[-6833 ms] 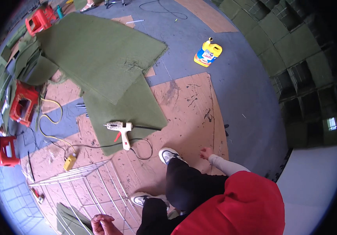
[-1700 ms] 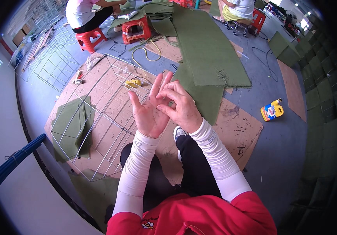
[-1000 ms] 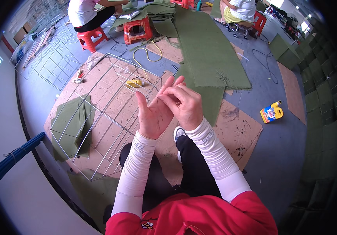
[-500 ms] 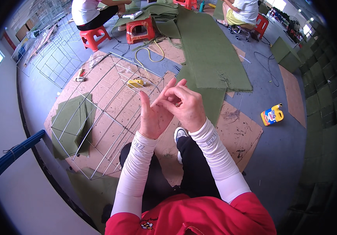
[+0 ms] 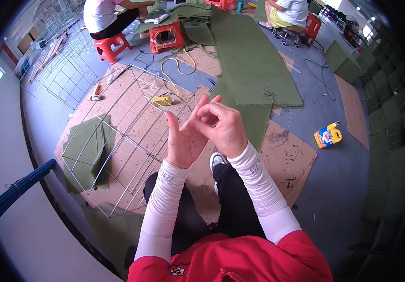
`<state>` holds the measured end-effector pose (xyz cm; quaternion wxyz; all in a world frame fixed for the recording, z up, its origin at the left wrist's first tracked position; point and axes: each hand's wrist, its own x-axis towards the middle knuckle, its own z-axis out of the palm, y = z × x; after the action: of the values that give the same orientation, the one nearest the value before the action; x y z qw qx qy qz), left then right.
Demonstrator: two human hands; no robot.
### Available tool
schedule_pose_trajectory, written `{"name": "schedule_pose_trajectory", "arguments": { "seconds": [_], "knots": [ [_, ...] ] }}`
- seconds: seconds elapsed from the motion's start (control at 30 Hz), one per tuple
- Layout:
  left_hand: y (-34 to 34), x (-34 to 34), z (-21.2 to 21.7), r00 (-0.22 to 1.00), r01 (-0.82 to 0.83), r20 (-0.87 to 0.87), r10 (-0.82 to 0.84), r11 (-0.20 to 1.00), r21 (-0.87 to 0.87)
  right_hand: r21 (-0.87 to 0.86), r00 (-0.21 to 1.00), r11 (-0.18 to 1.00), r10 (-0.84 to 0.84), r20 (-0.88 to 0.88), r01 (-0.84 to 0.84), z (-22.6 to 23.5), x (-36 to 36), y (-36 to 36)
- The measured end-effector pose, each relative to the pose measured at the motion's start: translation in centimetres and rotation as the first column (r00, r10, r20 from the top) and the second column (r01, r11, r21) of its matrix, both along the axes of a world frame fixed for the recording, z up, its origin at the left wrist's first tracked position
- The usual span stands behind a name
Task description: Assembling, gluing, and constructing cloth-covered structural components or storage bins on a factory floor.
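Both hands meet at picture centre: left hand [image 5: 186, 141] open, palm up, fingers spread, holding nothing visible; right hand [image 5: 225, 128] curled, fingertips pinching at the left fingers, anything pinched too small to tell. Wire grid frame [image 5: 132, 141] lies on the floor at nine o'clock. Picking likely goes best with the left hand steady.

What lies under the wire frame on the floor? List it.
Under the wire frame lie brown cardboard sheets and a folded piece of green felt at its left end. The raised left hand and right hand cover the frame's near right corner.
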<state>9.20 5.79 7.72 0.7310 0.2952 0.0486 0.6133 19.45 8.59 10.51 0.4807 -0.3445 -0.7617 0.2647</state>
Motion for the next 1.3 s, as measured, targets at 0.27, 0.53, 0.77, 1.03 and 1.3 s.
{"name": "schedule_pose_trajectory", "arguments": {
  "seconds": [0.27,0.53,0.77,1.03,1.3],
  "knots": [
    [0.1,0.1,-0.1,0.999,-0.004,-0.037,0.004,1.0,0.005,-0.049,0.999,0.999,0.007,-0.04,-0.009,-0.1,0.3,0.2],
    [-0.1,0.2,0.1,1.0,0.01,-0.002,-0.01,0.999,-0.031,-0.05,0.999,0.998,-0.021,0.046,0.024,-0.3,0.4,0.0],
    [0.2,0.2,0.4,0.97,0.002,0.242,0.012,0.998,-0.056,0.175,0.996,0.984,0.012,0.087,-0.027,-0.8,-0.3,-0.6],
    [0.3,0.2,0.1,0.96,-0.006,0.279,0.025,0.998,-0.068,0.243,0.986,0.97,-0.066,0.156,0.027,-1.3,-0.9,-0.2],
    [0.3,-0.3,-0.1,0.951,-0.008,0.307,0.031,0.997,-0.076,0.166,0.987,0.986,-0.016,0.163,-0.011,-0.8,-0.9,-0.5]
  ]
}}
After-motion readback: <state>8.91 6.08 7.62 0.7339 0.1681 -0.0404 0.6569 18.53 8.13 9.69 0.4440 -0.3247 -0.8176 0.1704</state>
